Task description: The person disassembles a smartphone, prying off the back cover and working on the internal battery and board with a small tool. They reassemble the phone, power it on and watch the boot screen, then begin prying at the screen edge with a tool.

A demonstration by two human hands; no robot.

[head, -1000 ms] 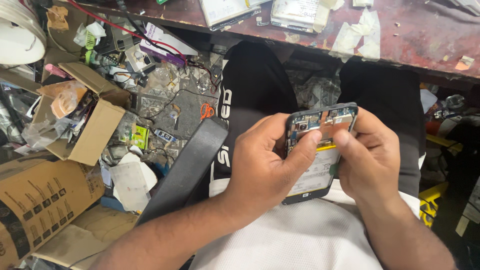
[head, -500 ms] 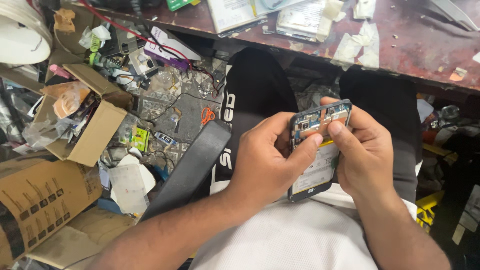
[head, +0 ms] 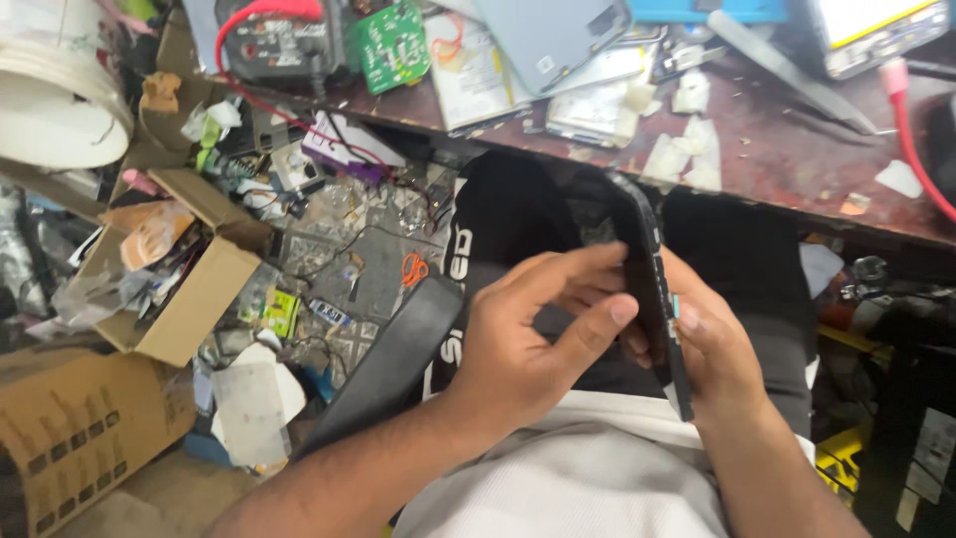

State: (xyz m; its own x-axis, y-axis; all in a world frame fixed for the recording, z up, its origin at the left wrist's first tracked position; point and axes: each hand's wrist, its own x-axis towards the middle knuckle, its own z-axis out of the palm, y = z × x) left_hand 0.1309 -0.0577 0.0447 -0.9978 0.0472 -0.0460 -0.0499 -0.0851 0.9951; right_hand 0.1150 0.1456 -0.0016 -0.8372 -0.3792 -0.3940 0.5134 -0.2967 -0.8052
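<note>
Starting at my far left, I see a white bucket (head: 55, 95) up in the corner, and below it an open cardboard box (head: 174, 289) stuffed with scraps and plastic, with a larger closed carton (head: 80, 428) beneath that. The floor (head: 339, 249) between them and my lap is littered with wires, small parts and paper bits. A dark strap (head: 388, 364) runs diagonally up toward my left hand (head: 528, 344), which is curled around the phone (head: 652, 289) from the left, fingers stretched across its face and the thumb pressing near its edge, so that hand is grasping the phone. The phone is turned edge-on to me, standing nearly upright over my dark trousers, just below the workbench edge. My right hand (head: 722, 349) cups it from the right and behind, clasped on the same phone. Above, the reddish workbench (head: 787, 164) carries a green circuit board (head: 393, 45), a grey phone back cover (head: 553, 30), torn white paper pieces (head: 687, 149), and a red cable (head: 911, 130) at the far right.
</note>
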